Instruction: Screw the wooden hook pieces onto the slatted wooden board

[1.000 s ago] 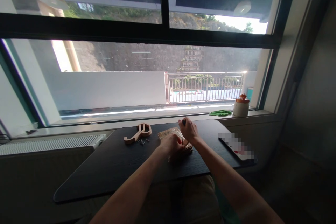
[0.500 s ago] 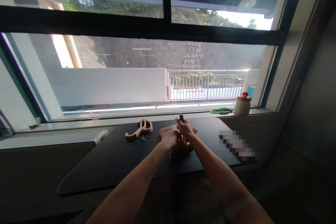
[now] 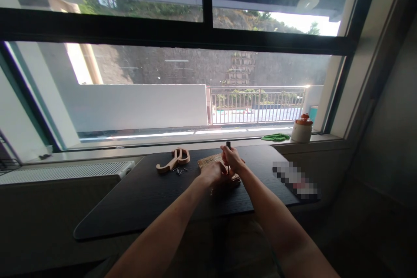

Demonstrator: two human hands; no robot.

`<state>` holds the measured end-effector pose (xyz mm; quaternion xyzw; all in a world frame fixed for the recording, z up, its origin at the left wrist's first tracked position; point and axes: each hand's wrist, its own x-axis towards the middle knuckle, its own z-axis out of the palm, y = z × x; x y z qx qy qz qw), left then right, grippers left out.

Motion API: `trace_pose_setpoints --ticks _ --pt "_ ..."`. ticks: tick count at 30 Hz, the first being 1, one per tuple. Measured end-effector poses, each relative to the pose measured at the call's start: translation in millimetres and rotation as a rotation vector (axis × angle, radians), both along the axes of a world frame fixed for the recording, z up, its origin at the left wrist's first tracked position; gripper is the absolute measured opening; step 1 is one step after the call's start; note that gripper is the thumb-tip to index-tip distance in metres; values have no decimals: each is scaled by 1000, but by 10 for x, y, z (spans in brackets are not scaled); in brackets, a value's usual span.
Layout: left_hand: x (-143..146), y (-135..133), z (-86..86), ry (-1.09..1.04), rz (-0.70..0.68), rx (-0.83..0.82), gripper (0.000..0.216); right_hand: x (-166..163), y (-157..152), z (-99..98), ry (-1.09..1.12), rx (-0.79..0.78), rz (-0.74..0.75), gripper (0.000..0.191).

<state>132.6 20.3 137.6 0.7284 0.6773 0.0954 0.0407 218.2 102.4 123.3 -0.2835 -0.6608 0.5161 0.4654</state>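
My right hand (image 3: 231, 159) is closed around a screwdriver (image 3: 228, 144), its dark handle end showing above the fist. The thin shaft points almost straight down beside my left fingers. My left hand (image 3: 213, 171) is closed, fingers pressed together near the tip; what they pinch is hidden. Both hands are over a brown, wood-like slatted piece (image 3: 206, 162), with the left hand resting on it. To the left lies a light wooden curved bracket (image 3: 172, 161), and close by it several small screws (image 3: 180, 170).
The dark table (image 3: 137, 202) stands against a window sill. A green cloth (image 3: 275, 137) and a white jar with an orange-brown lid (image 3: 301, 130) stand on the sill. A pixelated object (image 3: 295, 180) lies at the table's right edge. A radiator (image 3: 68, 171) is at left.
The screwdriver has turned more upright, and my right hand has shifted slightly right. My left hand has stayed nearly in place.
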Motion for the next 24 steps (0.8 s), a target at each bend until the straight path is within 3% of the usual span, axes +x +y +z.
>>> trace_pose_setpoints --ticks 6,10,14,19,24 --pt "-37 24 -14 -5 -15 -19 31 188 -77 200 -204 125 121 31" --pt "-79 44 -16 -20 -51 -38 34 420 -48 381 -381 210 153 13" --pt "-117 71 61 -10 -101 -76 31 594 -72 563 -519 292 183 34" --pt "-143 112 122 34 -85 -56 31 634 -202 732 -739 475 206 21" --pt "-163 102 79 -14 -97 -89 28 568 -286 789 -766 674 151 31"
